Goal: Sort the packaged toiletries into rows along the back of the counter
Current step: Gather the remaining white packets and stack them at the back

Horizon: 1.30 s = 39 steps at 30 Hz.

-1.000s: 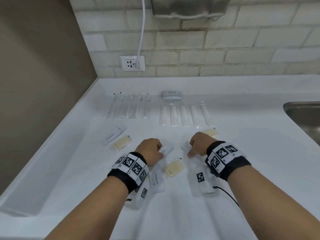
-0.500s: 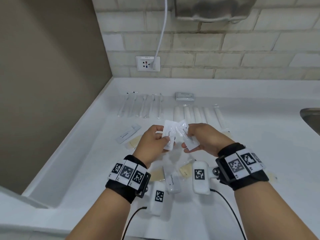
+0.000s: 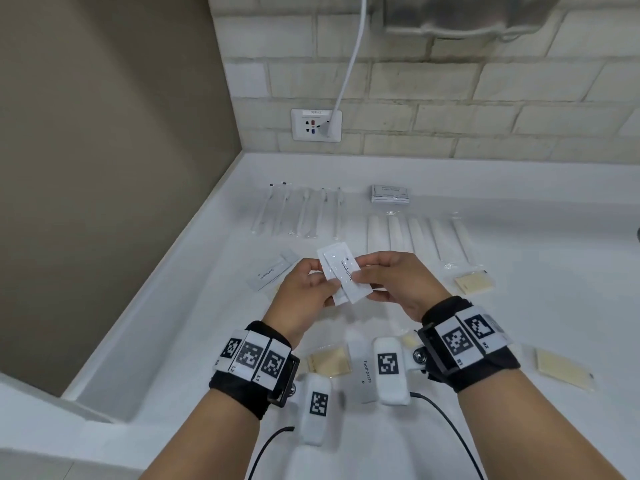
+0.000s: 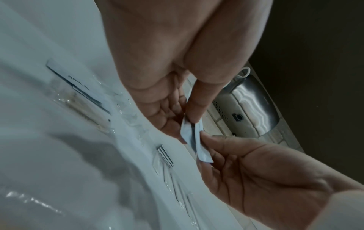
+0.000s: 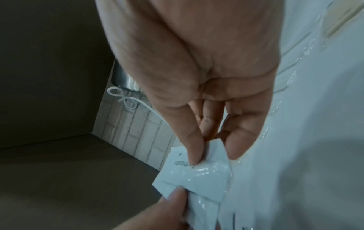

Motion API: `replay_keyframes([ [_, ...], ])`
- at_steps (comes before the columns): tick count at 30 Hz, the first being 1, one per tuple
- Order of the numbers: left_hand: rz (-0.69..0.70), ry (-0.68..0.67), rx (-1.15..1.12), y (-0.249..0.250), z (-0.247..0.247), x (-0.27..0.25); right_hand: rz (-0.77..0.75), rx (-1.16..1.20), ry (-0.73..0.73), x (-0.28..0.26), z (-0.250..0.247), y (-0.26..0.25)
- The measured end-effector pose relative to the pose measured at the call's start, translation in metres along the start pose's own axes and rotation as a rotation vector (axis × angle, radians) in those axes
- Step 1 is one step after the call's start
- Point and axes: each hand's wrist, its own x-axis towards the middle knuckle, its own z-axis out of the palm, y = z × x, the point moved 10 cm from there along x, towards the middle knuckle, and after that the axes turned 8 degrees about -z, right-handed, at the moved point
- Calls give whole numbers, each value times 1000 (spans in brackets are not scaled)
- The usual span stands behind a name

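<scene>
Pinching two toothpaste packets (image 3: 341, 276) together above the desk (image 3: 519, 306), my left hand (image 3: 304, 292) and right hand (image 3: 398, 282) square them up, probably for one row at the back.

My head view is bright and evenly lit, with soft shadows under both wrists on the white counter (image 3: 519, 237); straight wall lines bow toward the frame edges. Both wrist views are dimmer, bluish and smeared. In the left wrist view my palm is soft and too close, and glare streaks the metal dispenser (image 4: 254, 107). In the right wrist view, highlights glint on the toothpaste packets (image 5: 199, 172).
</scene>
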Motion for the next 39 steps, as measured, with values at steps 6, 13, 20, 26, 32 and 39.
replay_keyframes([
  [6, -3, -16, -36, 4, 0, 2, -18, -23, 3, 4, 3, -5],
  [13, -13, -9, -58, 3, 2, 2, -8, -25, -13, 5, 7, -2],
  [20, 29, 17, -24, -1, -4, 1, -15, -24, -57, 2, 13, 8],
  [26, 64, 30, -11, 15, -18, 1, -90, -159, -112, -1, 3, -9],
  [32, 0, -47, 0, 17, 0, -2, -265, -115, -82, -2, 11, -33],
  [39, -2, -138, 179, 6, 13, -7, -223, -225, 116, -1, -11, -23],
])
